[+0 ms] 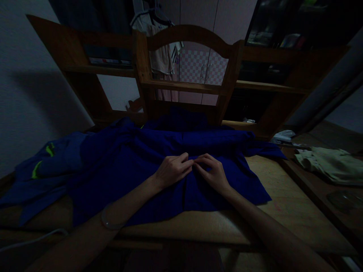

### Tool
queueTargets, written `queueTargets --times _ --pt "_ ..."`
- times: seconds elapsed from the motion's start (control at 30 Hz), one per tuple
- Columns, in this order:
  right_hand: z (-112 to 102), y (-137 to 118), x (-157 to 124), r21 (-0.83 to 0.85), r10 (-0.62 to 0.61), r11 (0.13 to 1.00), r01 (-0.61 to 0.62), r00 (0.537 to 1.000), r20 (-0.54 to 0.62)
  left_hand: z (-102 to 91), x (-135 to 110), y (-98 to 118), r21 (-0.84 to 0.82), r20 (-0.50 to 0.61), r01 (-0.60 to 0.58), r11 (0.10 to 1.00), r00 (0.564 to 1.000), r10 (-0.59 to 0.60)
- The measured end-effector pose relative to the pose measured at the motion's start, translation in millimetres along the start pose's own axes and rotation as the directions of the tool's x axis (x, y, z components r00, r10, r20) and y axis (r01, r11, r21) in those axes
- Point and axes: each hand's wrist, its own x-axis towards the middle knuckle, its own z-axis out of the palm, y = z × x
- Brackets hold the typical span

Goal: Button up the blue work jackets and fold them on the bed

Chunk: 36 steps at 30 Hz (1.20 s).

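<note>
A deep blue shirt (136,166) lies spread over the wooden table, its front opening running down the middle and a sleeve stretching out to the right. At that opening, my left hand (176,168) is closed, thumb and fingers pinching the cloth. Close beside it, fingertips nearly touching, my right hand (212,173) pinches the same edge. Whether a button sits between the fingertips is too dark and small to make out. A clear bangle (109,223) circles my left wrist.
Bluish cloth with neon-yellow marks (53,158) lies at the left. A wooden shelf frame (184,87) rises behind the table (280,192). Folded pale clothes (331,164) and a glass object (344,199) rest at right. A white cable (36,238) runs along the lower left.
</note>
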Motion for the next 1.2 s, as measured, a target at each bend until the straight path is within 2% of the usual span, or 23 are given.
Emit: queueTargets --times 0.1,0.2,0.27,0.5,0.87,1.03,1.2 --pt "1 1 -1 -0.007 -0.019 1.000 0.019 1.000 0.007 -2.4 0 0 0.113 -0.014 -0.113 0.987 0.993 0.115" --pt "3 4 -2 -0.007 -0.043 0.999 0.044 0.999 0.017 -3.7 1 -1 0.190 -0.015 -0.254 0.948 0.965 0.261" --pt "5 5 -2 -0.004 -0.053 0.999 0.053 0.998 0.014 -3.6 1 -1 0.204 -0.008 -0.296 0.933 0.953 0.303" --pt "5 0 -4 -0.005 -0.017 1.000 0.017 0.998 -0.052 -1.3 2 -1 0.189 -0.050 -0.258 0.948 0.961 0.271" --pt "6 2 -4 0.094 0.064 0.994 -0.056 0.995 -0.082 0.5 3 1 0.197 -0.073 -0.250 0.948 0.960 0.269" --pt "9 9 -3 0.252 0.126 0.962 -0.107 0.990 -0.059 1.7 2 1 0.244 -0.100 -0.239 0.940 0.958 0.269" --pt "13 17 0 0.476 0.202 0.855 -0.205 0.978 0.058 3.3 1 -2 0.285 -0.086 -0.254 0.924 0.954 0.288"
